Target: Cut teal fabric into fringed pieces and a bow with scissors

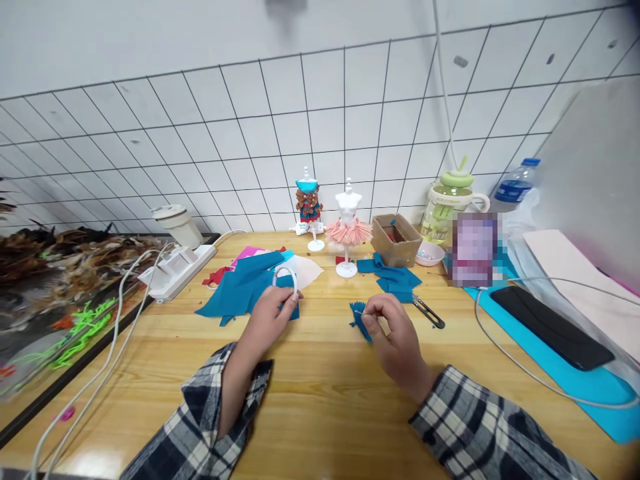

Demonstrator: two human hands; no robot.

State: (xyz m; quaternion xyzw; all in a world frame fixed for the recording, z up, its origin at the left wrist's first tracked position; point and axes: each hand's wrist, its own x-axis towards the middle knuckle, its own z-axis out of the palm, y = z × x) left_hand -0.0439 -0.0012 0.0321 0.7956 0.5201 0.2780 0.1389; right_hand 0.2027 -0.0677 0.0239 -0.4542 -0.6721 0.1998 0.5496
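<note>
My left hand (273,313) is closed on a white ring (294,279), which stands up above the thumb and fingers. Beneath and behind it lies a large piece of teal cloth (240,288). My right hand (397,340) is pinched shut, and a thin, needle-like sliver shows at its fingertips, too small to make out surely. Just left of those fingertips is a small gathered teal cloth piece (359,320), partly hidden by the hand. Black thread snips (429,312) lie to the right, near more teal cloth scraps (393,277).
Two small dress forms stand behind, one with a pink ruffled skirt (349,233), one in a brown and blue outfit (309,203). A cardboard box (397,243), pink bowl (430,254), jug (450,200) and black phone-like slab (555,327) are right; a power strip (180,272) and cables left.
</note>
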